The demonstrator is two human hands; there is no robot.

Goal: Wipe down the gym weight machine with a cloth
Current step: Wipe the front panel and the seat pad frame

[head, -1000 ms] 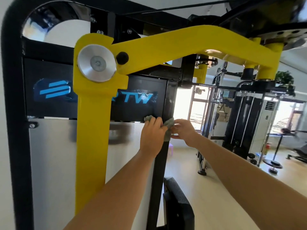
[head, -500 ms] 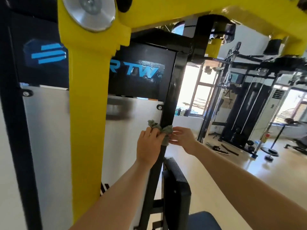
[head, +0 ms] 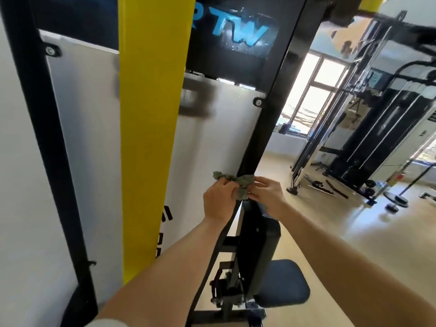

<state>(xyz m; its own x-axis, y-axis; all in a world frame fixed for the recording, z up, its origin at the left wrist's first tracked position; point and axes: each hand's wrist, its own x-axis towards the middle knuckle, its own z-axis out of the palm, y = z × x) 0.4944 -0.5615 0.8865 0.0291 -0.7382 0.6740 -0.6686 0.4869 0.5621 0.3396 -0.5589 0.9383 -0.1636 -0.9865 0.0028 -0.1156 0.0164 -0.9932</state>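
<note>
Left hand (head: 218, 201) and right hand (head: 269, 197) pinch the green cloth (head: 244, 183) against the black upright (head: 259, 138); pale floor (head: 342, 220) beyond.

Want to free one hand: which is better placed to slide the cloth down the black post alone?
Probably left: the left hand curls round most of the cloth on the black post; the right hand only pinches its edge.

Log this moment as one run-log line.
step: wipe black upright post | cloth: green, bunched against post | left hand: grips cloth | right hand: pinches other end | height: near backrest pad top
</note>
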